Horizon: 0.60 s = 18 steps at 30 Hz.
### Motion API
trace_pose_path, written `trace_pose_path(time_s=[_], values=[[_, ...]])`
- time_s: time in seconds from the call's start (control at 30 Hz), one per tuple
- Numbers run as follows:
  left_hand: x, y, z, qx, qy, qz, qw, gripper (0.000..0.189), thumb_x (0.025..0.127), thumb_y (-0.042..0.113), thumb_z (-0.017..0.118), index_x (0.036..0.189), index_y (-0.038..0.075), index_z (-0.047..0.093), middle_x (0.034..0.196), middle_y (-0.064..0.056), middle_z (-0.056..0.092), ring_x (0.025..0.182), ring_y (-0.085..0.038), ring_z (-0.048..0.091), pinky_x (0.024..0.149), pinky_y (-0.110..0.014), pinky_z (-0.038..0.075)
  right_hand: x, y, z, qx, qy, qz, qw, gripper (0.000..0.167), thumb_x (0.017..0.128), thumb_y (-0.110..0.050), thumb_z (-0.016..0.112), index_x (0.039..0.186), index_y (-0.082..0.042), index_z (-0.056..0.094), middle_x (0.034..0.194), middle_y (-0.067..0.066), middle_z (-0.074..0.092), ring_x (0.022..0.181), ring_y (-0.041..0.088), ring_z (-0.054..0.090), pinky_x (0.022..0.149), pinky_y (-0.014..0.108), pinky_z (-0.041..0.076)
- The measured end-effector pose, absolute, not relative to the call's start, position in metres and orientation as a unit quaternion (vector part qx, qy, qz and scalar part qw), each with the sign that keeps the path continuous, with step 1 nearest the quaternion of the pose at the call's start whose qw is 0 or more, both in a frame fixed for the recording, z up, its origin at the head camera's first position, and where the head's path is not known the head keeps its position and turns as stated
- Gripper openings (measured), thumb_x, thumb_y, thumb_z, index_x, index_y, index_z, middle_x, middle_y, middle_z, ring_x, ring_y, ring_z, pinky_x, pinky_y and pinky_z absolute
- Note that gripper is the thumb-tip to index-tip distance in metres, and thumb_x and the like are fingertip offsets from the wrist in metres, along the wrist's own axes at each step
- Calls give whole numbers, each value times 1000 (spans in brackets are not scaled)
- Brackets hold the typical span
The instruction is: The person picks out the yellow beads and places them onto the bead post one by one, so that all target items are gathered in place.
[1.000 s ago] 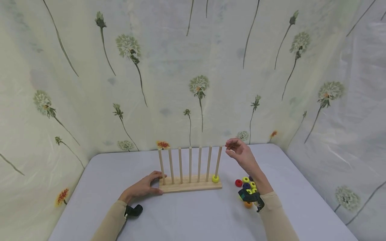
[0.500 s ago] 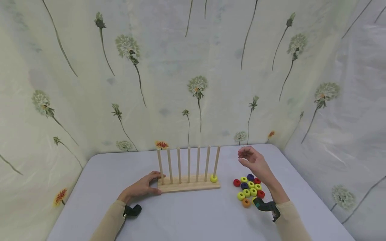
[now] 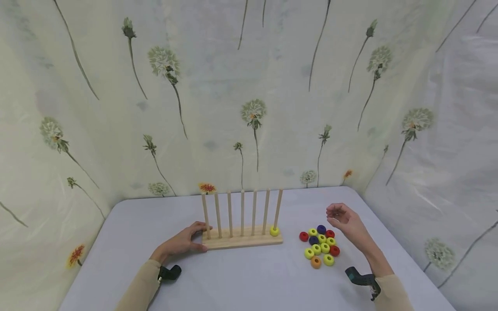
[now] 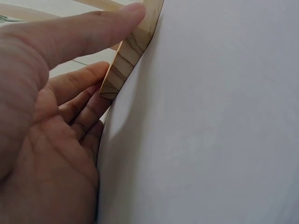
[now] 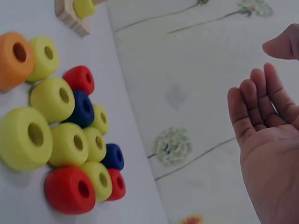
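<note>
A wooden peg board (image 3: 243,243) with several upright pegs stands on the table. One yellow bead (image 3: 274,231) sits at the foot of its rightmost peg. My left hand (image 3: 180,242) grips the board's left end, its thumb at the front edge and its fingers behind. In the left wrist view the thumb (image 4: 93,32) lies across the board's end (image 4: 122,67). Holding nothing, my right hand (image 3: 350,225) is raised over the table's right side with fingers bent loosely. Nearest to it is a group of loose beads, among them a red bead (image 5: 70,190) and a dark blue bead (image 5: 82,109).
The loose group also has several yellow beads (image 3: 325,248) and one orange bead (image 3: 316,262) at its front. All lie on the white table (image 3: 249,285), right of the board. A flower-printed curtain (image 3: 210,108) hangs behind the table's far edge.
My right hand has moved right and down, away from the rightmost peg and past the beads, uncovering the whole group. The left hand stays on the board; the view has shifted slightly.
</note>
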State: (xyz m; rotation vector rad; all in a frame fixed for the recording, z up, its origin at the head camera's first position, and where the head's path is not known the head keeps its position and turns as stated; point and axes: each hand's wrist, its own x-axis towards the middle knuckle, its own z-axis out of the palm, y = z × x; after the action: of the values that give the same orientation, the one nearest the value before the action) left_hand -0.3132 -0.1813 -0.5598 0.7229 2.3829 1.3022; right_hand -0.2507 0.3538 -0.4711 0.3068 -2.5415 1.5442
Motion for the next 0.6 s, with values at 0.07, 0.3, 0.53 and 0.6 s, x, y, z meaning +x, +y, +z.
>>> trace_pose_path(time_s=[0.07,0.3,0.53,0.6], values=[[-312,-182,-559,253,836,458,164,66,76,32,81,135,23,54,141,-3,42,138,-31,34,111,-60,25,-250,362,-480,87,-854,509,71,45,93,-26,66,123,1,48,108,-1,55,98,-3,55,83,10,49],[-312,-181,-558,263,835,457,158,66,77,32,81,136,21,53,141,-5,42,138,-34,33,111,-61,24,-248,387,-509,47,-867,493,52,48,94,-29,64,126,2,47,117,14,55,98,-7,53,84,8,47],[-311,-182,-559,266,839,448,156,71,77,36,80,140,20,51,145,-6,39,141,-35,29,113,-61,22,-246,401,-524,38,-874,484,35,41,95,-19,62,126,3,47,121,24,53,95,-5,52,81,10,48],[-311,-181,-559,267,838,449,157,71,77,36,80,140,21,51,144,-6,39,141,-35,29,113,-61,22,-246,403,-527,34,-875,482,30,40,95,-16,62,126,4,47,121,24,54,95,-5,52,81,10,48]])
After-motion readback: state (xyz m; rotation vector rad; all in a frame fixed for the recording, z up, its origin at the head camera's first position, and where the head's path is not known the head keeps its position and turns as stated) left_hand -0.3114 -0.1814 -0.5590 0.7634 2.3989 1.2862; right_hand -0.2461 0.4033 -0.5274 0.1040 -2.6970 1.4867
